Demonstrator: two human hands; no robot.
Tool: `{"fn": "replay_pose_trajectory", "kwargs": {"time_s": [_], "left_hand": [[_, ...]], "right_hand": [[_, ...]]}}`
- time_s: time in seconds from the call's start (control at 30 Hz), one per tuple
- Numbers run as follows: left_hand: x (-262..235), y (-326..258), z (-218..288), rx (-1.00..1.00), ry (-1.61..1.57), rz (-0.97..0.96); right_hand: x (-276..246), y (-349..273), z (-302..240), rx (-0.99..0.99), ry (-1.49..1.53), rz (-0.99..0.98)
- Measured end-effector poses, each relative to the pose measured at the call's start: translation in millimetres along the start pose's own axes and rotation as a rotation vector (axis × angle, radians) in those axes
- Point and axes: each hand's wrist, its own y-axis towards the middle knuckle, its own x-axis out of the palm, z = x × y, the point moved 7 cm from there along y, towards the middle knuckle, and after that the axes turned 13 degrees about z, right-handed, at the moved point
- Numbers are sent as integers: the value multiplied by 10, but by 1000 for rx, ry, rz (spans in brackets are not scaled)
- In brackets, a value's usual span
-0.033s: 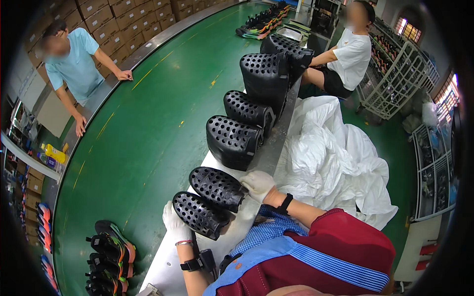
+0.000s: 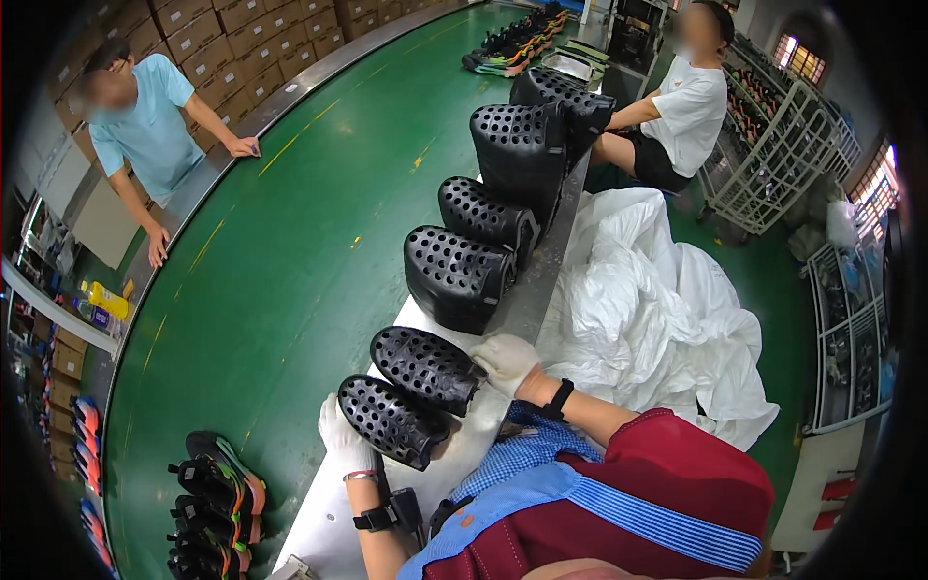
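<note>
At lower centre, a gloved left hand (image 2: pixel 345 437) and right hand (image 2: pixel 506 362) each grip a black perforated clog (image 2: pixel 389 419), (image 2: pixel 425 365), hands apart, beside the green conveyor belt (image 2: pixel 290 271).

Brown cardboard boxes (image 2: pixel 208 34) stacked in rows along the top-left wall.

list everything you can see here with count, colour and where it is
perforated moulds: about six, black, in a row along the white table
white table: one, long, running up the middle
conveyor belt: one, green, left of the table
plastic sheet: one, white, heaped right of the table
finished shoes: several, black with bright trim, on the belt lower left
cardboard boxes: many, brown, stacked far left
wire cart: one, white, upper right
co-workers: two, one in blue by the belt, one in white seated
left hand: white glove, on nearest mould
right hand: white glove, on second mould
</note>
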Motion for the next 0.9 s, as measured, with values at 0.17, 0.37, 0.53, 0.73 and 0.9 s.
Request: {"fn": "replay_pose_trajectory", "kwargs": {"time_s": [0.17, 0.37, 0.53, 0.73, 0.9], "left_hand": [[-69, -21, 71, 43, 2, 11], [-8, -7, 21, 44, 57, -13], [-57, -14, 54, 25, 34, -6], [-117, -12, 130, -19, -66, 11], [218, 5, -283, -39, -132, 3]], "right_hand": [[-24, -2, -12, -21, 44, 65], [-30, -12, -9, -18, 38, 101], [-18, -6, -6, -10, 40, 78], [-5, -23, 26, -36, 17, 74], [-21, -22, -12, -49, 40, 75]]}}
